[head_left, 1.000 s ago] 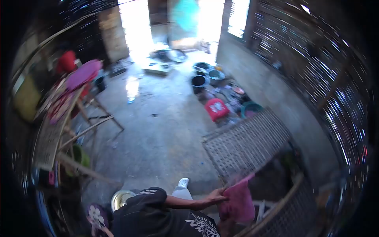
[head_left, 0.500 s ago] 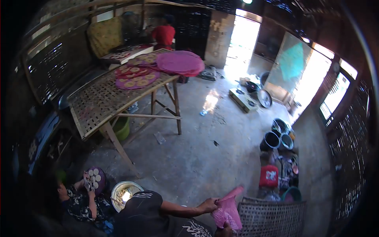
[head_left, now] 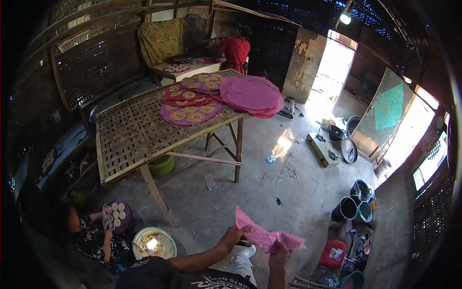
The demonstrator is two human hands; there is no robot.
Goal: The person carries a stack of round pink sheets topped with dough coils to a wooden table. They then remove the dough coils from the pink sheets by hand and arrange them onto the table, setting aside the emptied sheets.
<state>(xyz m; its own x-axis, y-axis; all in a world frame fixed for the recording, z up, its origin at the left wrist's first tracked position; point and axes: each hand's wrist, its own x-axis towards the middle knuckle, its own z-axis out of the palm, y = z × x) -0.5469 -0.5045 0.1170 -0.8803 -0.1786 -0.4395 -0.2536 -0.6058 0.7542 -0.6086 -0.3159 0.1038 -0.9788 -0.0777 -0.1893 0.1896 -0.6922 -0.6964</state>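
In the head view, a thin, crumpled pink plastic sheet (head_left: pixel 262 236) is stretched between my two hands above the floor. Closed around its left end is my left hand (head_left: pixel 234 238), with a corner of the sheet sticking up beyond the fingers. My right hand (head_left: pixel 279 255) grips the lower edge near the other end, and a loose tip hangs out to the right. Both forearms reach forward from my dark, printed shirt. Below the sheet, a foot in pale footwear (head_left: pixel 245 260) shows on the concrete floor.
A woven bamboo table (head_left: pixel 130 130) bears pink round sheets (head_left: pixel 250 94) and discs with coiled pieces (head_left: pixel 192 114). At lower left, a person (head_left: pixel 91 241) handles a purple disc beside a basin (head_left: pixel 163 243). Another person in red (head_left: pixel 235 50) stands behind. Buckets (head_left: pixel 344 209) stand right.
Both hands have moved forward, the left also leftward, and the pink sheet, hanging down before, is now stretched sideways between them. The view has shifted; the woven rack at lower right is mostly out of sight.
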